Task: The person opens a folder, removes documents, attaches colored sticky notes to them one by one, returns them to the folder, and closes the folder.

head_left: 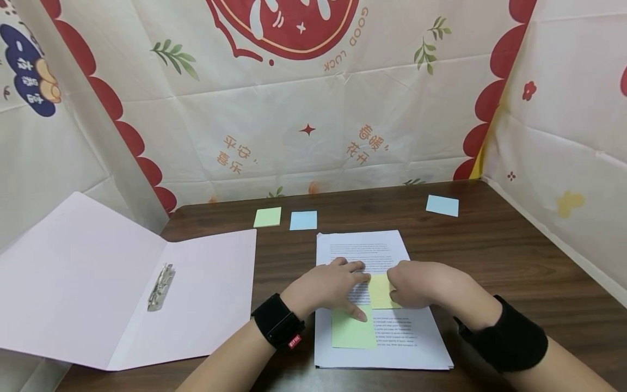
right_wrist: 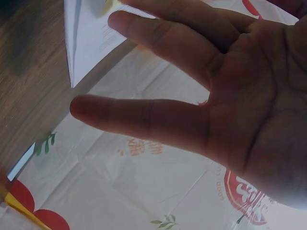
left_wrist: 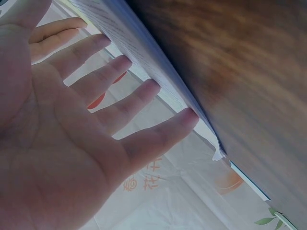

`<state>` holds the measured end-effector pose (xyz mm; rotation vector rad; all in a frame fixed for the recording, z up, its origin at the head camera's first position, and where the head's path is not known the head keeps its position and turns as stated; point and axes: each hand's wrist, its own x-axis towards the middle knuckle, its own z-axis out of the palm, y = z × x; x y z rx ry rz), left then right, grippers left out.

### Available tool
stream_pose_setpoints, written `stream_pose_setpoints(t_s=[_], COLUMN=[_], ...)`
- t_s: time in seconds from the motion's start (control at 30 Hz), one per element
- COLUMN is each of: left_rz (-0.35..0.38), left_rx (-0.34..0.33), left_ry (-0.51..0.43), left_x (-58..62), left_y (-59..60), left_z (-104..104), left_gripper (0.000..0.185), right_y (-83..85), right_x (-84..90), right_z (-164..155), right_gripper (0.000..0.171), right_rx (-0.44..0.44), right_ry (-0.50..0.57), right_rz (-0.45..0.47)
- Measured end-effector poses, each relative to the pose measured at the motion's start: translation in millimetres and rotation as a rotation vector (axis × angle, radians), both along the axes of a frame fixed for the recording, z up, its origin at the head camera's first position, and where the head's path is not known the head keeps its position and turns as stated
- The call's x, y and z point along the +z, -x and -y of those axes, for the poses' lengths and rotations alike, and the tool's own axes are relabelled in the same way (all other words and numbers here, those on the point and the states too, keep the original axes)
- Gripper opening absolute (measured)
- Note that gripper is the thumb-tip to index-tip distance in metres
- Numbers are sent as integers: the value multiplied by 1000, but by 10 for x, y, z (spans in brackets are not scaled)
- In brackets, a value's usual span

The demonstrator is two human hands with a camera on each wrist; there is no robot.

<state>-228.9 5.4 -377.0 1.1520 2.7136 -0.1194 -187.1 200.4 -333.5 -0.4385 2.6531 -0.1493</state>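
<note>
A stack of printed paper [head_left: 392,358] lies on the dark wooden table. My left hand [head_left: 335,286] rests on it with spread fingers, the thumb over the top of a green sticky note [head_left: 354,331]. Right above that note, a yellow sticky note [head_left: 379,292] lies on the text, its left edge by my left index finger. The right hand [head_left: 418,283] touches the yellow note's right side and covers part of it. In the right wrist view, the little and ring fingers [right_wrist: 158,38] reach out straight toward the paper; the fingertips at the note are mostly hidden.
An open pale folder [head_left: 210,294] with a metal clip [head_left: 160,287] lies at the left. Behind the stack are a green note pad [head_left: 267,217] and a blue one [head_left: 303,220]; another blue note [head_left: 442,206] lies at the back right. Printed cloth [head_left: 294,109] walls the table.
</note>
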Motion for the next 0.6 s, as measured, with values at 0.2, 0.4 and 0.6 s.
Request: stream_pose_setpoints(t_s=[0.2,0.4,0.6], left_rz=[7,18,-41], left_rx=[7,39,-20], left_ry=[1,28,98], left_x=[1,16,114], left_y=[-6,-85,-369], left_z=[0,-31,-179], left_gripper=[89,85,61], right_y=[35,30,28], right_x=[21,-3,17], right_z=[-52,-42,-67], right_gripper=[13,12,9], right_rx=[-21,-19,3], right_ry=[-24,-21,-2], right_rz=[6,2,-16])
